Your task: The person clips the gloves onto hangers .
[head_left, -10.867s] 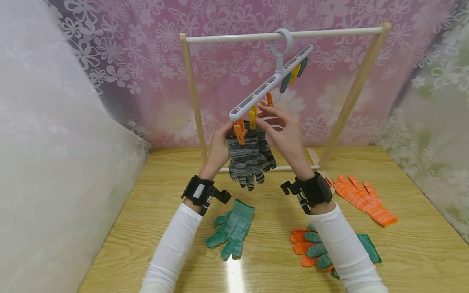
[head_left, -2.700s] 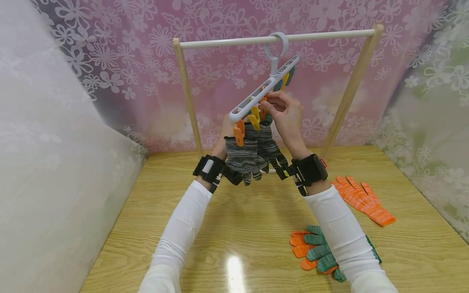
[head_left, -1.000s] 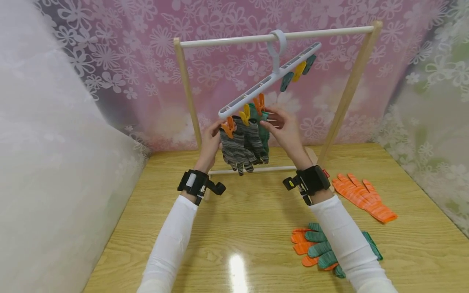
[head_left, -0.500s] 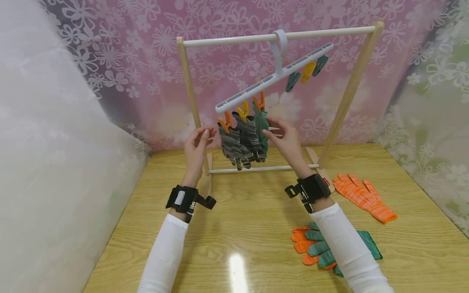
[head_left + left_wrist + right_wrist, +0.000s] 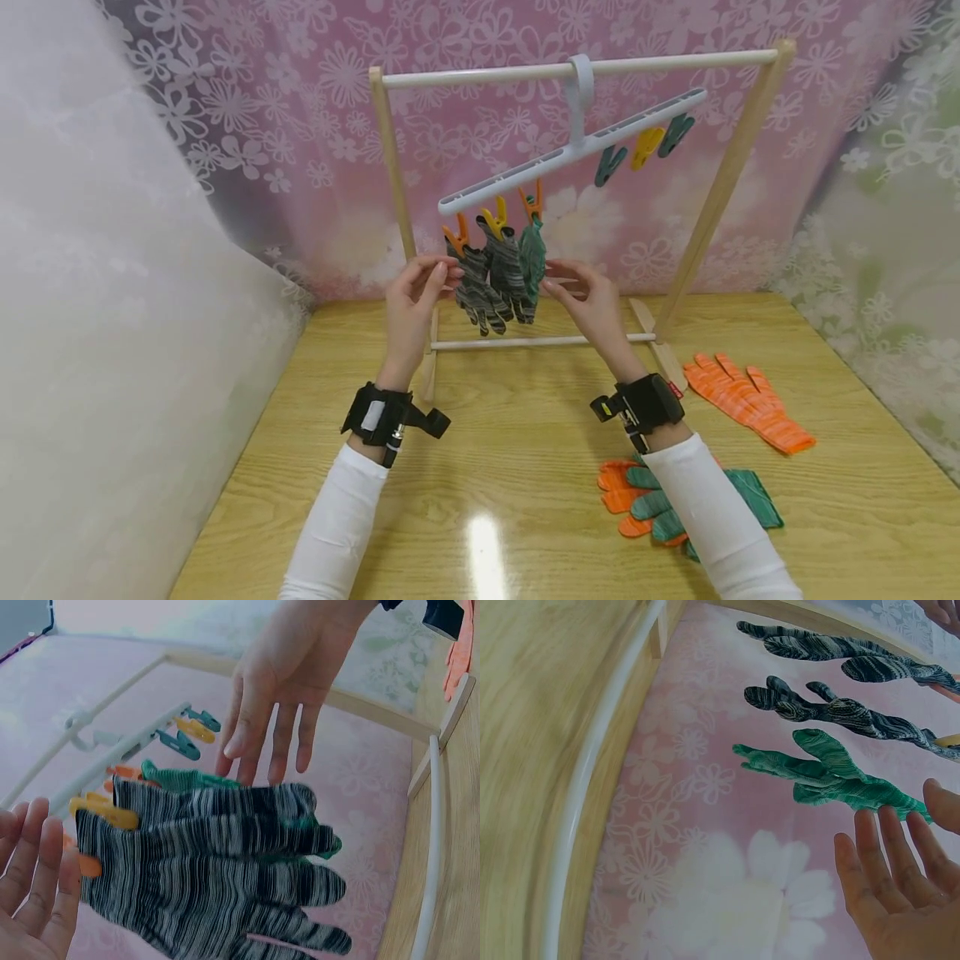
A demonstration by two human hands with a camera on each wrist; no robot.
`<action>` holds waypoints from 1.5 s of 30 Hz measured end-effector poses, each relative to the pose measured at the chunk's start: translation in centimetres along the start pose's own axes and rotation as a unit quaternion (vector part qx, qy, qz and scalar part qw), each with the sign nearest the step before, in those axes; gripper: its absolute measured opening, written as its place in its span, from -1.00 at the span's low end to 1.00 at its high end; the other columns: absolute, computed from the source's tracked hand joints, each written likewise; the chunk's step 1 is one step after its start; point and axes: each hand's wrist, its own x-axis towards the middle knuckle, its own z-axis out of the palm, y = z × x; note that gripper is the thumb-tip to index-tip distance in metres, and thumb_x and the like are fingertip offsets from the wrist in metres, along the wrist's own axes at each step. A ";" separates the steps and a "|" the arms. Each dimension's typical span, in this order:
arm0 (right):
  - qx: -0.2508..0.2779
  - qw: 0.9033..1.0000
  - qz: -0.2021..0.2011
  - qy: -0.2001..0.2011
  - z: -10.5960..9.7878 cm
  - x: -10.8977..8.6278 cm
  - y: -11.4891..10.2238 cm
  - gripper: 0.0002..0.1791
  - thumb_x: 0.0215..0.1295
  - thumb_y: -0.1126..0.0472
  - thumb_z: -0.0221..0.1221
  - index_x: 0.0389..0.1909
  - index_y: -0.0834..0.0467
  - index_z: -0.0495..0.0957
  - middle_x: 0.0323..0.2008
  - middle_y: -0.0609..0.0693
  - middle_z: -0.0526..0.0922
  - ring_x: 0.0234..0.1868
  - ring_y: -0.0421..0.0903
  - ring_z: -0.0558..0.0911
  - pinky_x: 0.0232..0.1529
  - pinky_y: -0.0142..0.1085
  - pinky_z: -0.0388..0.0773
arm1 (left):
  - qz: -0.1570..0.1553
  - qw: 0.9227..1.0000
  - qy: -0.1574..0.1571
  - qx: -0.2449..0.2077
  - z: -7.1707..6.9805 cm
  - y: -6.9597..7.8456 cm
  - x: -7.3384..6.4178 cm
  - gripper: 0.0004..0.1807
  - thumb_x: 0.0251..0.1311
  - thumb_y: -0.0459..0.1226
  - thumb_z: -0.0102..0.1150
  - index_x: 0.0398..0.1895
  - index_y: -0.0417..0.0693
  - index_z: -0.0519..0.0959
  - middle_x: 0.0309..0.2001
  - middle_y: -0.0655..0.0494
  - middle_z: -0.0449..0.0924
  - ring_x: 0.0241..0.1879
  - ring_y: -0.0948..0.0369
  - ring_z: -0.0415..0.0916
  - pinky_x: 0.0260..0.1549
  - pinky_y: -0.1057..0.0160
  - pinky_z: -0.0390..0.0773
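Note:
Two grey-striped gloves (image 5: 507,265) and a green glove (image 5: 532,257) hang from the left half of a pale clip hanger (image 5: 525,172). An orange clothespin (image 5: 459,230) and a yellow clothespin (image 5: 496,218) hold the grey ones. Another orange clothespin (image 5: 532,202) holds the green one. My left hand (image 5: 412,312) is beside the leftmost grey glove; the left wrist view shows its fingers loosely extended, gripping nothing. On the other side, my right hand (image 5: 592,304) is beside the green glove, fingers extended; in the right wrist view nothing is pinched between them.
The hanger hooks over a white rod on a wooden rack (image 5: 712,217). Its right half carries several unused clips, including a yellow clothespin (image 5: 647,148). On the table, an orange glove (image 5: 750,404) lies apart; another orange glove (image 5: 618,485) lies under a green glove (image 5: 753,498).
The green glove from the left of the table now hangs on the inner orange clothespin. Both hands have come off the clips and gloves, and the hanger has turned on its hook.

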 end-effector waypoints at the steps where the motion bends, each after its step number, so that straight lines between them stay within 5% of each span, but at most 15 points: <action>1: -0.001 1.000 -0.003 0.005 -0.1 -0.2 0.1 -0.57 0.44 0.25 0.25 0.28 0.23 0.54 0.13 0.26 0.64 0.05 0.23 0.66 0.14 0.09 0.59 | 0.004 1.000 -0.005 0.006 0.3 0.0 0.0 -0.72 0.53 -0.28 0.05 0.01 -0.37 0.59 -0.19 0.16 0.71 -0.17 -0.05 0.65 -0.16 0.19 0.69; 4: -0.015 1.000 -0.002 0.012 -0.7 -0.9 0.4 -0.58 0.43 0.26 0.25 0.28 0.21 0.55 0.13 0.23 0.65 0.03 0.21 0.66 0.12 0.08 0.61 | 0.009 1.000 -0.020 0.021 1.3 0.1 0.1 -0.73 0.53 -0.29 0.04 0.02 -0.36 0.60 -0.17 0.01 0.72 -0.20 0.11 0.67 -0.16 0.09 0.70; 10: -0.049 0.999 -0.008 0.020 -2.7 -2.5 1.6 -0.61 0.45 0.22 0.24 0.25 0.15 0.59 0.12 0.16 0.68 0.04 0.13 0.66 0.08 -0.09 0.64 | 0.022 0.998 -0.060 0.023 3.4 0.0 0.3 -0.76 0.53 -0.36 0.02 0.02 -0.39 0.59 -0.13 -0.27 0.67 -0.19 -0.01 0.67 -0.17 0.14 0.71; 14: -0.081 0.996 -0.017 0.044 -4.0 -3.6 1.7 -0.69 0.44 0.20 0.25 0.15 0.15 0.67 0.01 0.12 0.73 -0.05 0.08 0.70 -0.04 -0.35 0.66 | 0.028 0.996 -0.085 0.008 4.9 0.2 0.6 -0.77 0.52 -0.40 0.01 0.03 -0.40 0.57 -0.12 -0.30 0.66 -0.18 -0.12 0.64 -0.19 0.16 0.70; 17: -0.098 0.993 -0.028 0.064 -5.0 -4.4 1.9 -0.74 0.42 0.22 0.27 0.07 0.14 0.71 -0.11 0.12 0.77 -0.21 0.01 0.73 -0.17 -0.51 0.63 | 0.037 0.994 -0.100 0.005 6.3 0.6 1.3 -0.78 0.51 -0.41 0.02 0.03 -0.40 0.58 -0.14 -0.30 0.67 -0.20 -0.02 0.66 -0.20 0.14 0.71; 24: -0.139 0.983 -0.071 0.101 -6.8 -5.6 2.1 -0.78 0.37 0.27 0.31 0.00 0.13 0.74 -0.29 0.10 0.79 -0.46 -0.09 0.72 -0.36 -0.64 0.55 | 0.057 0.989 -0.131 0.044 10.7 2.0 3.9 -0.77 0.49 -0.37 0.08 0.10 -0.30 0.57 -0.04 -0.18 0.69 -0.14 0.08 0.67 -0.14 0.06 0.71; 30: -0.140 0.981 -0.078 0.109 -7.5 -6.0 2.0 -0.80 0.39 0.27 0.29 -0.02 0.15 0.75 -0.29 0.11 0.80 -0.48 -0.27 0.71 -0.36 -0.65 0.56 | -0.013 0.983 -0.135 0.120 14.8 2.6 6.5 -0.59 0.48 -0.30 0.12 0.32 -0.22 0.44 0.19 -0.09 0.57 0.12 0.11 0.57 0.04 0.45 0.57; 36: -0.123 0.982 -0.080 0.115 -8.0 -6.3 1.9 -0.80 0.36 0.32 0.30 -0.04 0.13 0.76 -0.29 0.10 0.80 -0.48 -0.29 0.72 -0.37 -0.62 0.59 | -0.085 0.972 -0.101 0.196 17.7 1.4 8.6 -0.42 0.46 -0.22 0.16 0.46 -0.16 0.29 0.36 -0.03 0.40 0.30 0.13 0.42 0.12 0.44 0.49; 45: -0.141 0.980 -0.087 0.115 -9.1 -7.4 2.4 -0.73 0.31 0.41 0.31 0.00 0.16 0.75 -0.29 0.15 0.79 -0.48 -0.42 0.67 -0.36 -0.67 0.55 | -0.083 0.963 -0.091 0.240 20.0 -1.2 11.7 -0.39 0.44 -0.11 0.16 0.47 -0.06 0.28 0.36 0.04 0.45 0.31 0.17 0.43 0.21 0.36 0.43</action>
